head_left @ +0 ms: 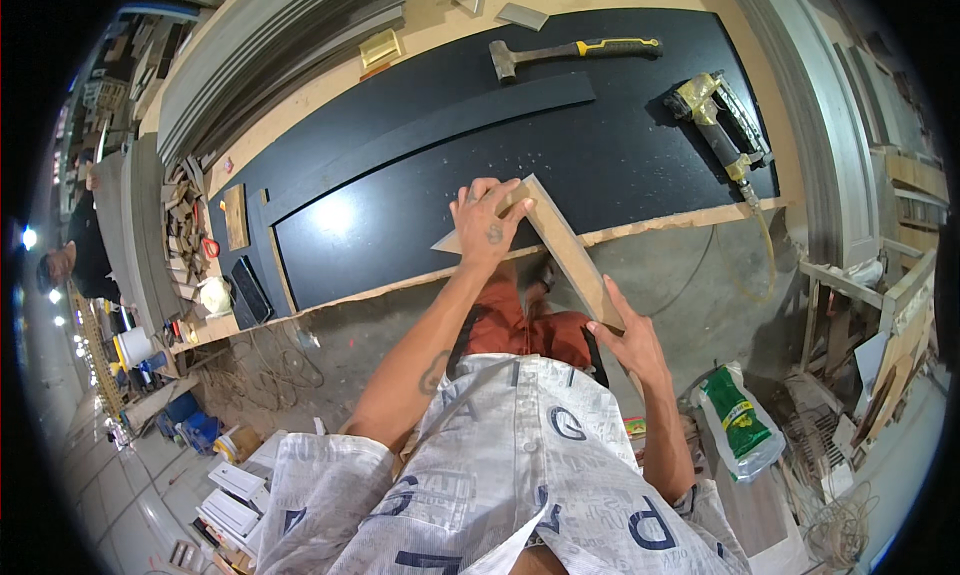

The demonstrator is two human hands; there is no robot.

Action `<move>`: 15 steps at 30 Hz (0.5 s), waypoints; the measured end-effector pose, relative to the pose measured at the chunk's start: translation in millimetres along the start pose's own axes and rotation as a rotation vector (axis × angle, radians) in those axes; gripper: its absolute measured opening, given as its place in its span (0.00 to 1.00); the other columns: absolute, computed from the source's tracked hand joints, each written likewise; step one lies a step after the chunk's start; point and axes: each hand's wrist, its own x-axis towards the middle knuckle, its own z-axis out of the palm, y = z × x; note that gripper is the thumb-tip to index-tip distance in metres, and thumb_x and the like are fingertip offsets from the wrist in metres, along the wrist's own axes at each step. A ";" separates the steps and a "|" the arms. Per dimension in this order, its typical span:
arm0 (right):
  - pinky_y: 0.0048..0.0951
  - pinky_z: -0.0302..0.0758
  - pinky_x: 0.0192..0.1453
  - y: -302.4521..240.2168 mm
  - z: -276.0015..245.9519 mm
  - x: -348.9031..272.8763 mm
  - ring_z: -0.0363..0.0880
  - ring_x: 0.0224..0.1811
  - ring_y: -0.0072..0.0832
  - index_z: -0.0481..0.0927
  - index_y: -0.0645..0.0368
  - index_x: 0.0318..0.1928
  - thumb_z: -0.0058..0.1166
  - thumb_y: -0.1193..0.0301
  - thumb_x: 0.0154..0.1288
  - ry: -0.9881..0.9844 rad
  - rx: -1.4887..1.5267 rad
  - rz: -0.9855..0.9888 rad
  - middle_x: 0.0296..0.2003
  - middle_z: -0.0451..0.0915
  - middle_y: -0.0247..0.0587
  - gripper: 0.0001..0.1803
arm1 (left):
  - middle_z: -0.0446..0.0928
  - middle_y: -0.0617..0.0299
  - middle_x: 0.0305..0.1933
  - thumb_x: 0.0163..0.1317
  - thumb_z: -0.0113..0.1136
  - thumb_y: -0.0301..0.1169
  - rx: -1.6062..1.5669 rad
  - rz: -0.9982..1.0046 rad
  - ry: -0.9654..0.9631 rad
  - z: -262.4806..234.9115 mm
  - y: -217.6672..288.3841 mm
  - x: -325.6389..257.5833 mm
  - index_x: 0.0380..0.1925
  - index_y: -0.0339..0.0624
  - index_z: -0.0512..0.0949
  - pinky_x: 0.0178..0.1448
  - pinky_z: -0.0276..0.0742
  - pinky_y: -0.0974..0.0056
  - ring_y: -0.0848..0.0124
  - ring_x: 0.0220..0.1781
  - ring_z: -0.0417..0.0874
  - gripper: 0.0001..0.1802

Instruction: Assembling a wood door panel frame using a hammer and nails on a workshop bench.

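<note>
At the near edge of the dark panel, my left hand has its fingers and thumb closed round the upper end of a flat wooden strip. The strip slants down toward my body, past the table's edge. My right hand grips its lower end, thumb on the near side. Beside my left wrist shows the pointed end of another pale piece; my hand hides whether it joins the strip. Beyond my hands a hammer with a yellow and black handle lies on the panel. A nail gun rests at the right.
A long dark strip lies across the panel. An air hose hangs from the nail gun. Grey boards are stacked far left. A phone and wood offcuts sit left. A green-and-white bag stands on the floor, right.
</note>
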 end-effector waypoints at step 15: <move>0.44 0.78 0.51 -1.7 -23.7 21.2 0.82 0.40 0.55 0.69 0.44 0.69 0.65 0.59 0.61 -0.069 -0.166 -0.025 0.34 0.84 0.57 0.36 | 0.77 0.67 0.45 0.57 0.64 0.55 0.071 0.025 -0.007 -0.8 -1.1 2.6 0.44 0.54 0.85 0.57 0.62 0.54 0.60 0.49 0.71 0.23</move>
